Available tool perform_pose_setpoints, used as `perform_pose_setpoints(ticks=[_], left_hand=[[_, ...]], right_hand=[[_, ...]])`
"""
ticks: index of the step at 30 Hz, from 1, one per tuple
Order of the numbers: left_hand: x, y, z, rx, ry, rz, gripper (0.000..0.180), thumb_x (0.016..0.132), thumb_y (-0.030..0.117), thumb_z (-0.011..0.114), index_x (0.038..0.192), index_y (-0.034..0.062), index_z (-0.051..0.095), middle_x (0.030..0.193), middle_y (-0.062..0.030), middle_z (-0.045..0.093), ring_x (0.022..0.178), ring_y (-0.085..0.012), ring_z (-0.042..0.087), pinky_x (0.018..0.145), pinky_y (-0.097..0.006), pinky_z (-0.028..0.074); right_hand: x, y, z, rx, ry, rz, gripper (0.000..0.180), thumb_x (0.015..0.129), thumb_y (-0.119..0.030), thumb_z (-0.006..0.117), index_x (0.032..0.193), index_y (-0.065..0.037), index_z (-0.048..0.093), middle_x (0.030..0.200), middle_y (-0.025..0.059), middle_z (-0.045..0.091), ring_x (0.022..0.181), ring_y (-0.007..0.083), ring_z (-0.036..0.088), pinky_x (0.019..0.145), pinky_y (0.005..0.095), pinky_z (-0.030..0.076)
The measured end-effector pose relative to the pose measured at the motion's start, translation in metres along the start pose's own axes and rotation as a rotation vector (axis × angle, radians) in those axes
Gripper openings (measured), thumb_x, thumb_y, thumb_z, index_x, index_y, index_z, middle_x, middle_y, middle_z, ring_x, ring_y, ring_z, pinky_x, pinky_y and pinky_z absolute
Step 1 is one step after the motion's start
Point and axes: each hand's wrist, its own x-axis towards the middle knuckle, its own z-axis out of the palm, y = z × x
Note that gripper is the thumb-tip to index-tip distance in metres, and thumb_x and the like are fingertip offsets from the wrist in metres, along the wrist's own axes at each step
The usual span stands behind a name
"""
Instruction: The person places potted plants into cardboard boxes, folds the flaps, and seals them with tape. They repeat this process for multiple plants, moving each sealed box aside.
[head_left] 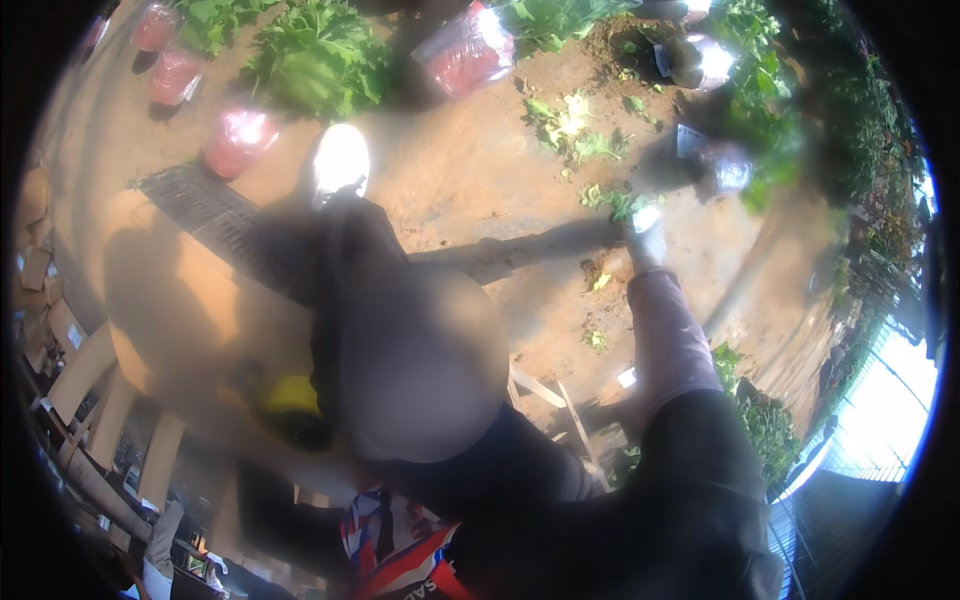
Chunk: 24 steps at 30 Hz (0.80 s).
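Observation:
My right arm reaches forward and right in a black sleeve with a pale lavender sleeve over the forearm. At its end my right hand (646, 238) looks pale and is washed out by glare, so its fingers cannot be read. A small leafy green scrap (622, 205) lies right at it; whether the hand holds it is hidden. My left hand cannot be made out. Left of my bent knee (425, 350), which is blurred, a yellow and black thing (292, 396) shows faintly. Ahead of that leg is a white shoe (341, 160).
Red-pink wrapped bundles (240, 142) and heaped leafy greens (318, 60) line the far side. Clear-wrapped packages (722, 166) stand at right beside more greenery. Leaf scraps (572, 125) litter the brown ground. Cardboard (165, 300) lies at left; wooden sticks (565, 405) are near my arm.

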Motion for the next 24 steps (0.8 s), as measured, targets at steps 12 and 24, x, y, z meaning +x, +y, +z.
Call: perform_pose_setpoints(ticks=[12,24], left_hand=[[0.014,-0.018,-0.008,-0.044,-0.062,-0.088,0.041,0.096,0.027,0.063,0.127,0.0001,0.062,0.121,-0.0173,0.067,0.108,-0.0315,0.065,0.097,-0.041,0.050],[-0.051,0.256,-0.083,-1.317,-0.319,0.246,0.049,0.106,0.036,0.049,0.138,-0.0009,0.053,0.123,-0.0173,0.067,0.107,-0.0229,0.066,0.088,-0.034,0.055]], right_hand=[[0.070,0.041,0.032,-0.363,-0.207,-0.237,0.036,0.094,-0.029,0.054,0.114,-0.004,0.069,0.108,0.0201,0.072,0.101,0.0333,0.069,0.087,0.0413,0.053],[-0.208,-0.208,-0.213,0.983,0.192,-1.109,0.033,0.099,-0.023,0.059,0.120,0.002,0.064,0.119,0.0154,0.069,0.105,0.0261,0.068,0.087,0.0350,0.056]])
